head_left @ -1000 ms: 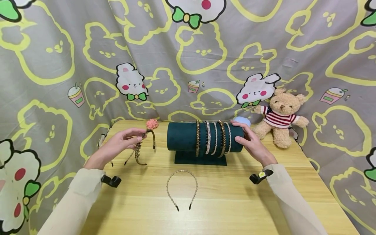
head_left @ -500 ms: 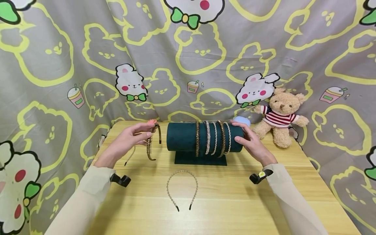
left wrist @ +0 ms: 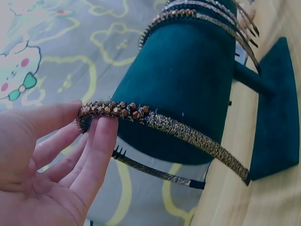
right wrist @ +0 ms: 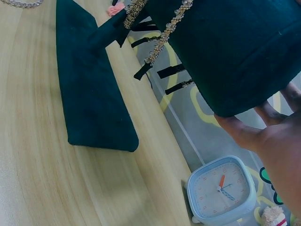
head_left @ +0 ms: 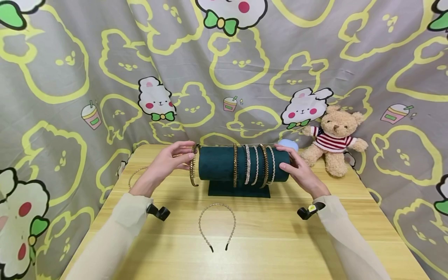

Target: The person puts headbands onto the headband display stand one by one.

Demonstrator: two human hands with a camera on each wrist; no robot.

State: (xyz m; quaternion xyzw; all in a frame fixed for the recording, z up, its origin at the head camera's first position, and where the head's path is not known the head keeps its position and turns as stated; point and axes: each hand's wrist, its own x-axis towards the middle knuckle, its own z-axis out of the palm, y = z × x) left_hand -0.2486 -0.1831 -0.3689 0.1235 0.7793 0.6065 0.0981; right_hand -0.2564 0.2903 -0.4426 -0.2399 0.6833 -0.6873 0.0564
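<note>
In the head view my left hand (head_left: pixel 167 166) pinches a bronze beaded headband (left wrist: pixel 193 135) by its top, between thumb and fingers. The headband stands upright at the left end of a dark green velvet headband stand (head_left: pixel 216 163); in the left wrist view its two arms straddle the end of the roll. At the roll's opposite end, my right hand (head_left: pixel 301 170) grips it with the thumb in front and the fingers over the top. Several headbands sit round the roll's right half, among them a gold one (head_left: pixel 235 165) and a silver sparkly one (head_left: pixel 248 165).
A thin beaded headband (head_left: pixel 200 222) lies on the wooden table (head_left: pixel 266 241) in front of the stand. Another is partly hidden behind my left forearm. A light blue clock (right wrist: pixel 221 192) and a teddy bear (head_left: pixel 334 140) are at the back right. A patterned curtain (head_left: pixel 192 50) hangs behind.
My left hand has carried the bronze headband rightward from the table's left side to the left end of the roll. My right hand has stayed on the stand.
</note>
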